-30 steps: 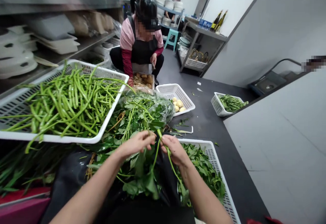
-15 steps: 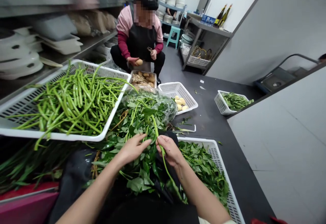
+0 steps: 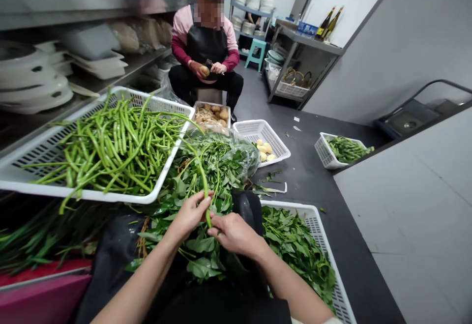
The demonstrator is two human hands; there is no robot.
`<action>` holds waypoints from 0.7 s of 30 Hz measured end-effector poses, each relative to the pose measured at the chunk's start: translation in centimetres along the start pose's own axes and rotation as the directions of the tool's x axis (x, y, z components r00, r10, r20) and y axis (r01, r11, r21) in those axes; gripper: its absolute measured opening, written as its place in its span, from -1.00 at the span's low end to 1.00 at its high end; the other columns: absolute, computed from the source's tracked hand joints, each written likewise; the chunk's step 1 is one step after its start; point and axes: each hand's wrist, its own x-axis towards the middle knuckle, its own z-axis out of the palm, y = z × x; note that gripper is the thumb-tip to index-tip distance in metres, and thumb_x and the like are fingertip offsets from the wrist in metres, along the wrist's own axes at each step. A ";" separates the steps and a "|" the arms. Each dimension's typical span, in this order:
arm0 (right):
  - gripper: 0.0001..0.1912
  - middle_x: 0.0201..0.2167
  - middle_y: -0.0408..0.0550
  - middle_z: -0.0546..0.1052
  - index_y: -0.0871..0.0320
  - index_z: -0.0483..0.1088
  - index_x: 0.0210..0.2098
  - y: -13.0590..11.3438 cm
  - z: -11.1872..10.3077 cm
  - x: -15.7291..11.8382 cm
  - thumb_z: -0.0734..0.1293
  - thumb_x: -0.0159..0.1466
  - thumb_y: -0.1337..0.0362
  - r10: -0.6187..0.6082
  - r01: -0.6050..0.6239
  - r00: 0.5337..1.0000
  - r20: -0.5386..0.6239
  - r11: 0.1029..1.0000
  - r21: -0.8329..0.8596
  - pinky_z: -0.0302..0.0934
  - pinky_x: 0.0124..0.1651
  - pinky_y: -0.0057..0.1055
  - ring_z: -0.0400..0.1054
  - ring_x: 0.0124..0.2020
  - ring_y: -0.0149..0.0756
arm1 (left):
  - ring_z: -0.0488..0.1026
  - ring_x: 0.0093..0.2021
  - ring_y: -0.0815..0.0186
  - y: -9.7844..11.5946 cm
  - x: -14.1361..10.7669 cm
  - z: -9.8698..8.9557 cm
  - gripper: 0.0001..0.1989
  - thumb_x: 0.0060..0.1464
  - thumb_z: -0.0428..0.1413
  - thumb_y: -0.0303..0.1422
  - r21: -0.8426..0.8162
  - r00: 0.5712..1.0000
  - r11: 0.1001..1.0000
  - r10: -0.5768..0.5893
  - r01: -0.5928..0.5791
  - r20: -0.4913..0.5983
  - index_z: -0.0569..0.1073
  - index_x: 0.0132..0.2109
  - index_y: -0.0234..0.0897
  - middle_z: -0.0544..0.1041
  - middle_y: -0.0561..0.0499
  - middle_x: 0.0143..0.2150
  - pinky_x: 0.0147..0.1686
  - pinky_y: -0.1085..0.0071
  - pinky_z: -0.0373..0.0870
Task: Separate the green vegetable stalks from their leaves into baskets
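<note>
A long green stem (image 3: 203,179) runs up and away from my hands, bare of leaves along the part that shows. My left hand (image 3: 191,212) has its fingers closed round the stem. Just below, my right hand (image 3: 233,233) pinches its lower end between thumb and fingers. Under and beyond both hands spreads a heap of leafy greens (image 3: 199,257), partly in a clear plastic bag (image 3: 248,154). At the left, a white basket (image 3: 149,197) holds many stripped stems (image 3: 121,142). Low on the right, another white basket (image 3: 313,216) holds loose leaves (image 3: 295,250).
Across from me a person (image 3: 206,39) sits peeling a potato (image 3: 204,71). Before them stand a tray of potatoes and peelings (image 3: 212,114) and a basket (image 3: 271,132) of peeled potatoes. A metal shelf (image 3: 92,7) runs along the left. A basket of greens (image 3: 344,149) stands by the partition.
My left hand has closed on the stem. My right hand has shifted left and down along it, close to the left. The leaf that hung below my right hand no longer shows there.
</note>
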 end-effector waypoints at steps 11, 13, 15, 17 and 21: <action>-0.68 -0.58 -0.20 0.32 0.15 0.24 -0.52 2.2 -0.7 2.7 0.22 0.18 0.03 0.365 -0.048 0.895 -0.257 0.652 0.757 0.03 -0.47 -0.53 0.14 -0.55 -0.46 | -0.09 -0.74 0.65 -0.9 -1.3 -2.2 -0.70 -0.05 0.10 -0.15 -0.258 0.968 0.940 -0.181 0.222 0.175 0.37 -0.26 -0.30 0.49 -0.01 -0.32 -0.73 0.61 -0.29; -0.63 -0.47 -0.16 0.40 0.17 0.31 -0.44 2.3 -0.5 3.7 0.34 0.05 -0.04 0.310 -0.109 0.949 -0.057 0.494 0.863 0.08 -0.47 -0.54 0.21 -0.50 -0.46 | -0.09 -0.74 0.65 -1.0 -1.8 -2.5 -0.66 -0.06 0.08 -0.07 -0.214 0.971 0.955 -0.170 0.204 0.166 0.33 -0.31 -0.28 0.49 0.00 -0.34 -0.73 0.61 -0.29; -0.58 -0.46 -0.15 0.42 0.19 0.37 -0.39 1.6 0.4 4.7 0.39 -0.02 -0.06 0.162 -0.134 0.984 0.072 0.409 0.903 0.09 -0.47 -0.55 0.22 -0.51 -0.48 | -0.06 -0.76 0.62 -1.4 -2.3 -2.5 -0.59 -0.08 0.04 0.03 -0.093 0.980 0.985 -0.130 0.144 0.149 0.30 -0.34 -0.26 0.44 0.08 -0.46 -0.72 0.59 -0.26; -0.56 -0.51 -0.16 0.42 0.21 0.40 -0.40 0.3 1.7 5.6 0.38 0.00 -0.08 0.086 -0.128 0.991 0.106 0.317 0.940 0.04 -0.54 -0.55 0.16 -0.60 -0.53 | 0.01 -0.76 0.54 -2.0 -2.6 -2.4 -0.56 -0.05 -0.04 0.08 0.113 0.990 0.992 -0.077 0.063 0.118 0.30 -0.37 -0.24 0.31 0.16 -0.64 -0.72 0.56 -0.17; -0.57 -0.54 -0.12 0.43 0.22 0.34 -0.56 -1.2 3.8 7.7 0.37 0.02 -0.07 0.254 -0.069 0.966 0.053 0.056 0.996 0.04 -0.58 -0.53 0.19 -0.62 -0.51 | 0.30 -0.60 0.32 -2.6 -3.1 -2.7 -0.63 0.04 -0.14 -0.04 0.528 0.980 0.834 0.198 -0.158 -0.018 0.29 -0.49 -0.21 0.33 0.08 -0.64 -0.53 0.43 0.18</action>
